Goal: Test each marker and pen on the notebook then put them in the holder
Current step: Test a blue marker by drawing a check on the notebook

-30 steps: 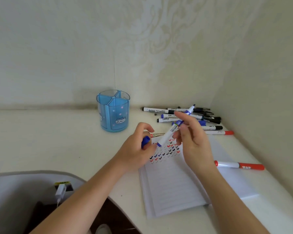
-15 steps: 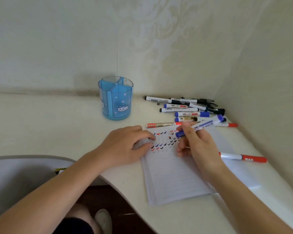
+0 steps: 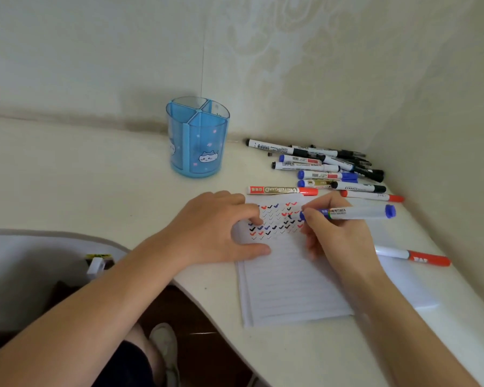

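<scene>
My right hand grips a blue marker with its tip down on the notebook, among rows of red, blue and black check marks. My left hand lies flat on the notebook's upper left corner; the blue cap it held a second ago does not show. The blue divided holder with a cat picture stands behind the hands, to the left, near the wall. A pile of several markers and pens lies at the back right corner.
A red marker lies just above the notebook, another red one beside it, and a third rests on the notebook's right side. The walls close in behind and on the right. The desk edge curves in front of my knees.
My left hand, which held the blue cap, has come down flat on the notebook. My right hand has turned the uncapped blue marker and lowered its tip onto the page.
</scene>
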